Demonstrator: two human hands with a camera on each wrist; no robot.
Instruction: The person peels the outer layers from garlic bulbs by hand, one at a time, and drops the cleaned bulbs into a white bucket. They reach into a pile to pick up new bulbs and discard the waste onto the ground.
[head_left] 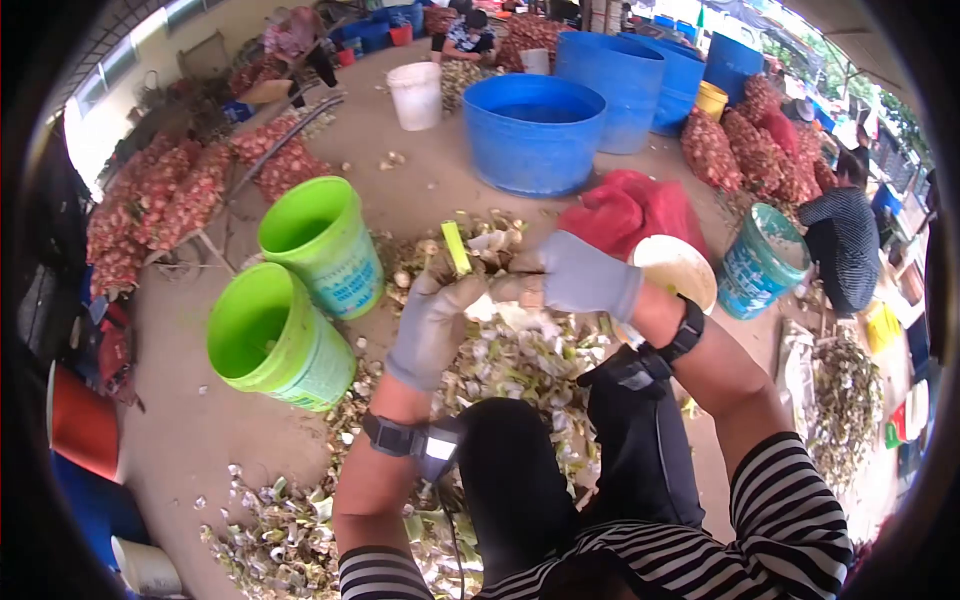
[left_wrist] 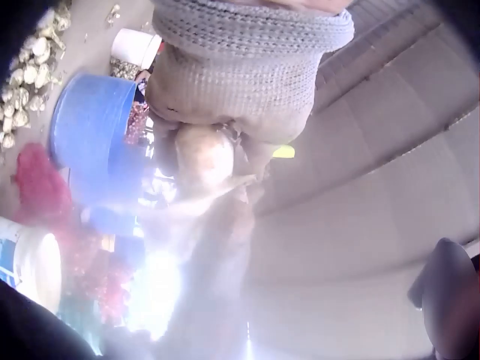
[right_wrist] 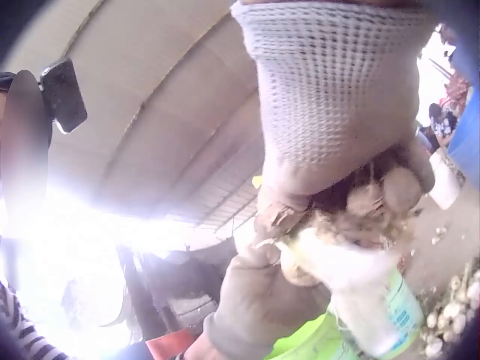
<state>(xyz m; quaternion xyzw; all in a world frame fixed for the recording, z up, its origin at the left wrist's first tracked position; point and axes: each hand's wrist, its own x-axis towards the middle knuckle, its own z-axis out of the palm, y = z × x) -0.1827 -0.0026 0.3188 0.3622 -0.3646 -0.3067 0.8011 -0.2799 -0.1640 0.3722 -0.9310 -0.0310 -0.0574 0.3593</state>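
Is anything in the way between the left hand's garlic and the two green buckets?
Nothing visible. The garlic is at the left hand's fingers; in the head view only floor and low scraps lie between that hand and the green buckets, whose mouths are uncovered.

The gloves (left_wrist: pixel 232 90) are coarse knitted cloth, the green buckets (head_left: pixel 312 362) plastic, the blurred bulb (left_wrist: pixel 204 154) apparently smooth.

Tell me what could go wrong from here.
The garlic gripped in the left hand could slip into the peelings below, where similar pale scraps might hide it. The right hand works right up against the left, so a sudden slip might knock fingers. The nearer green bucket stands on the left hand's side; a wide swing might bump it.
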